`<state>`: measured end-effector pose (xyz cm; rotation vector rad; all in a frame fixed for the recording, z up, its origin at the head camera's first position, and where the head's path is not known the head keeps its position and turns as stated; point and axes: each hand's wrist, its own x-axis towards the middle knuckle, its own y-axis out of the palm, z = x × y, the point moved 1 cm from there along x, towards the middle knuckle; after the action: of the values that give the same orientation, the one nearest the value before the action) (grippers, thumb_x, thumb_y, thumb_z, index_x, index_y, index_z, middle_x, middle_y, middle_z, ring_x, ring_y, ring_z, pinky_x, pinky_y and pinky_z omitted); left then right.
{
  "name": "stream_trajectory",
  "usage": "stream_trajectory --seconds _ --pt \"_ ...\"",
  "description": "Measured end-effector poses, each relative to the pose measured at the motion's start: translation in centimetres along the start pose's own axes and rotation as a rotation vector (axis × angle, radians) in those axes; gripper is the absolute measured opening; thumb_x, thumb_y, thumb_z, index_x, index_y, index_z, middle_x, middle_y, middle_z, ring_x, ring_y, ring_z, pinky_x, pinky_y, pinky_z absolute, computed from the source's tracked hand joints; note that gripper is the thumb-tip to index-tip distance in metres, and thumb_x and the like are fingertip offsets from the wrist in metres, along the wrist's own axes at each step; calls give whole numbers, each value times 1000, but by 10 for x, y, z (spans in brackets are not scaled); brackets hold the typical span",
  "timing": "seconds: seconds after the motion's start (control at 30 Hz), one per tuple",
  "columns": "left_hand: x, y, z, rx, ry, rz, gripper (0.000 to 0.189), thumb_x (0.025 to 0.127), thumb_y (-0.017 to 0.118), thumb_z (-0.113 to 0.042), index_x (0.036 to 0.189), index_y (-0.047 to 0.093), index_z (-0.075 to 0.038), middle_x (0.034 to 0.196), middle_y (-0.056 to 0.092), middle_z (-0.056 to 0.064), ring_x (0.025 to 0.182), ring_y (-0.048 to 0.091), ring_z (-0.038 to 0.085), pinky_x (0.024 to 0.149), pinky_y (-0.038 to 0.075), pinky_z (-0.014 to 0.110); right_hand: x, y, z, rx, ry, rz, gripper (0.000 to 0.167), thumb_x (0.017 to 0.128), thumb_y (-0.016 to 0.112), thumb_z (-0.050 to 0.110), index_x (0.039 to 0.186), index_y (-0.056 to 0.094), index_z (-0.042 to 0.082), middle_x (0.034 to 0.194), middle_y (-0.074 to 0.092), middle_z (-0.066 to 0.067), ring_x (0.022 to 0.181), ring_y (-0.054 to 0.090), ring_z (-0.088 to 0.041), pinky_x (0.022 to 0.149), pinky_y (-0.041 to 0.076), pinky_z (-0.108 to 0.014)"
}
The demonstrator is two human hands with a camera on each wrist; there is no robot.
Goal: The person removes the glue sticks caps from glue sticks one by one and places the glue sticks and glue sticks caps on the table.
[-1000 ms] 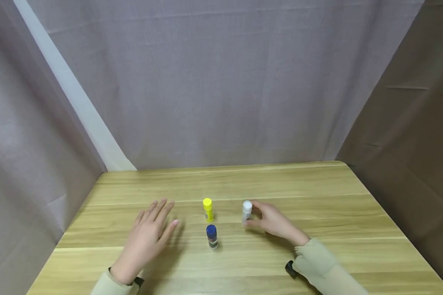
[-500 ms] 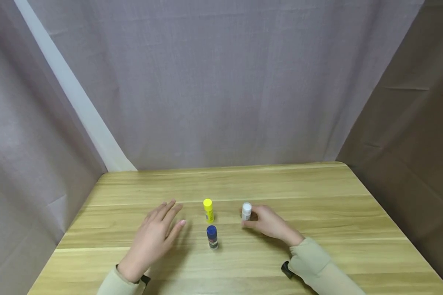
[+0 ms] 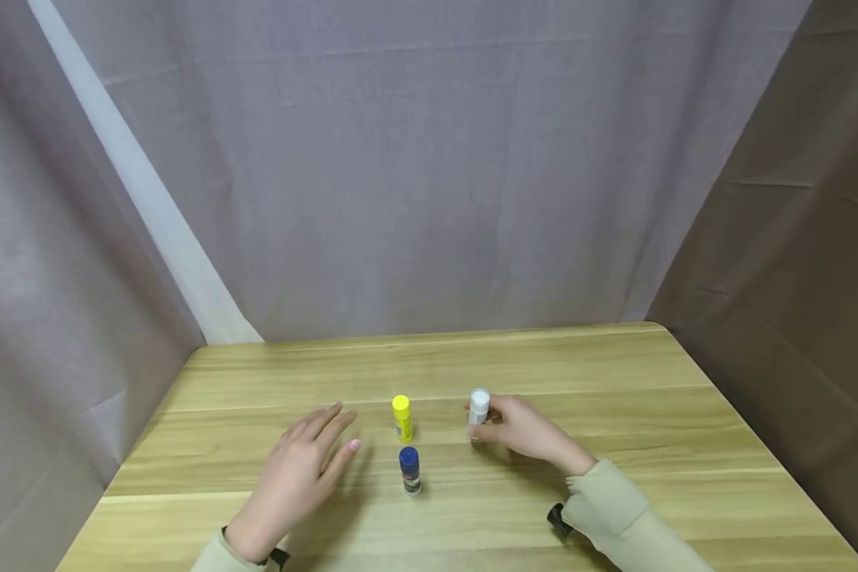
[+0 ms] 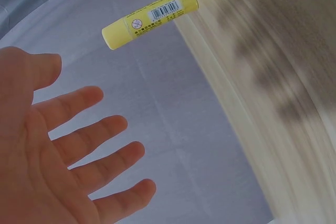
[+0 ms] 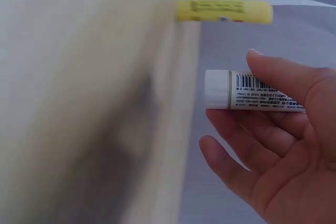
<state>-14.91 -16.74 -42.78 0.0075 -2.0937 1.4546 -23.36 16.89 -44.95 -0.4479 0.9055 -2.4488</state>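
My right hand (image 3: 525, 430) holds a white glue stick (image 3: 479, 406) between thumb and fingers, cap upward. In the right wrist view the white glue stick (image 5: 218, 89) shows its barcode label, and its lower end appears slightly above the table. A yellow glue stick (image 3: 403, 419) stands upright left of it. Nearer to me stands a glue stick with a blue cap (image 3: 409, 458). My left hand (image 3: 296, 469) hovers left of both, fingers spread and relaxed, holding nothing. The left wrist view shows its palm beside the yellow glue stick (image 4: 150, 18), without contact.
The wood-grain table (image 3: 257, 377) ends at a grey curtain (image 3: 429, 199) behind and on the left. A darker brown curtain (image 3: 794, 278) hangs along the right side. A black band (image 3: 559, 522) sits at my right cuff.
The white glue stick has risen slightly in my right hand. My left hand has shifted a little to the right. The view has tilted slightly; the yellow and blue-capped sticks still stand.
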Motion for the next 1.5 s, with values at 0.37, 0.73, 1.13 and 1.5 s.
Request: stream_trajectory --seconds 0.37,0.73,1.13,1.5 --pt "1 -1 0 5 5 13 41 100 63 -36 133 65 -10 141 57 17 124 57 42 101 47 61 4 -41 33 -40 -10 -58 38 93 75 24 124 68 4 112 73 -5 97 68 -18 87 56 -39" --pt "14 -7 -4 -6 43 2 42 101 63 -36 133 64 -9 138 59 17 123 58 39 101 47 59 2 -46 37 -24 2 -51 40 92 76 24 124 68 1 114 72 -11 100 69 -22 90 56 -46" --pt "71 -24 -43 -18 204 -27 46 103 57 -40 139 60 -12 140 59 11 126 58 31 105 47 50 8 -33 46 -24 -73 15 38 93 75 24 123 68 0 113 73 -7 99 69 -19 91 56 -45" --pt "106 -25 -94 -94 414 -14 43 103 58 -37 138 60 -11 135 62 7 122 61 25 102 50 42 13 -20 63 -50 -125 114 17 93 74 19 108 71 12 101 72 7 94 67 -13 87 57 -42"
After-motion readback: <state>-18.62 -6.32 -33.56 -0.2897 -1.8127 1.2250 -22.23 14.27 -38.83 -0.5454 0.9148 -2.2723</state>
